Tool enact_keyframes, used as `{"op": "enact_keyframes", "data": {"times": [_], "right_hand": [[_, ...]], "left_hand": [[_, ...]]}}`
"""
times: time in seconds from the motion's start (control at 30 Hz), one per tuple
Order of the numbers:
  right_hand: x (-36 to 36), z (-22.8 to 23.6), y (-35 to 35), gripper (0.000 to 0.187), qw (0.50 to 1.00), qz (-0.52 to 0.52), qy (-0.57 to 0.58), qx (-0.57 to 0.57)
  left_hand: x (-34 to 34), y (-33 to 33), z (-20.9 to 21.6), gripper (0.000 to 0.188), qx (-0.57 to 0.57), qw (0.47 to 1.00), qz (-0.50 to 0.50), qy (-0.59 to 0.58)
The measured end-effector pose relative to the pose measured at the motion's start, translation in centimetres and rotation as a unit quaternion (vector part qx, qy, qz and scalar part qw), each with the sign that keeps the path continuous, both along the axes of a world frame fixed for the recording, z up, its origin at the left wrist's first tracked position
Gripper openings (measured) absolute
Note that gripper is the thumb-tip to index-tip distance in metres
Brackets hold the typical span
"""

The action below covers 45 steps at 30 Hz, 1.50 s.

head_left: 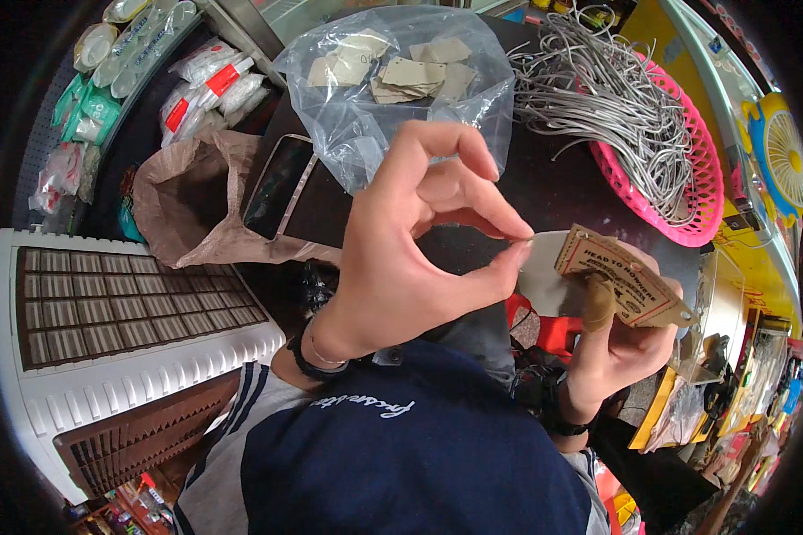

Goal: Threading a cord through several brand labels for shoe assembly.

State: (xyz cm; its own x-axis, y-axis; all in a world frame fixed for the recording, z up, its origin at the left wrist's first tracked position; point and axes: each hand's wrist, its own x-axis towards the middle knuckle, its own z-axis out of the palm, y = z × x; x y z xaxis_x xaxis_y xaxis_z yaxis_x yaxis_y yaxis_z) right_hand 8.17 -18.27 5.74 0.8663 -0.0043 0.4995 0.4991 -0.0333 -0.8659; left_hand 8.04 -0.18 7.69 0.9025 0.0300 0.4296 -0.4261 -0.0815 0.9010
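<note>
My left hand (410,259) is raised in the middle, thumb and forefinger pinched together just left of the card. Whatever is in that pinch, if anything, is too small to make out. In my right hand (629,348) is a tan printed card tag (620,278), tilted, with a small hole near its lower right corner. The right thumb wears a tan finger cover (599,305) and presses on the card's front. Behind the card, a pale rounded shape (540,276) shows in part. Beyond my hands, a clear plastic bag (330,134) holds several similar tan cards (410,78).
Far right, a pink basket (709,169) is heaped with grey cords (633,116). A phone (279,187) lies on the dark table beside an open brown bag (187,196). An air cooler (143,312) stands left. Packaged goods (214,89) and a blue-yellow fan (781,156) flank the table.
</note>
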Motion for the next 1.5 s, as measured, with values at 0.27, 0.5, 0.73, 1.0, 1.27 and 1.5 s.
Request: {"op": "enact_keyframes", "data": {"times": [0.27,0.5,0.73,1.0,1.27,1.5], "right_hand": [[1.6,0.5,-0.4,0.033,0.956,0.160,-0.235,-0.067],[1.9,0.5,-1.2,0.038,0.928,0.120,-0.342,-0.081],[1.6,1.2,-2.6,0.031,0.905,0.120,-0.360,-0.192],[1.5,0.7,-1.2,0.024,0.917,0.080,-0.365,-0.139],[1.7,0.6,-0.9,0.025,0.895,0.106,-0.410,-0.139],[0.9,1.0,-1.0,0.023,0.899,0.097,-0.395,-0.164]], "left_hand": [[-0.3,0.2,-0.8,0.053,0.116,0.975,0.014,-0.191],[0.5,0.5,-1.0,0.058,0.068,0.950,-0.061,-0.299],[0.7,0.1,-1.7,0.058,0.036,0.934,-0.055,-0.350],[0.1,-0.4,-1.6,0.037,-0.070,0.947,-0.013,-0.314],[-0.2,0.9,-1.2,0.031,-0.034,0.968,-0.079,-0.235],[0.5,2.0,-1.8,0.061,-0.001,0.954,-0.157,-0.256]]}}
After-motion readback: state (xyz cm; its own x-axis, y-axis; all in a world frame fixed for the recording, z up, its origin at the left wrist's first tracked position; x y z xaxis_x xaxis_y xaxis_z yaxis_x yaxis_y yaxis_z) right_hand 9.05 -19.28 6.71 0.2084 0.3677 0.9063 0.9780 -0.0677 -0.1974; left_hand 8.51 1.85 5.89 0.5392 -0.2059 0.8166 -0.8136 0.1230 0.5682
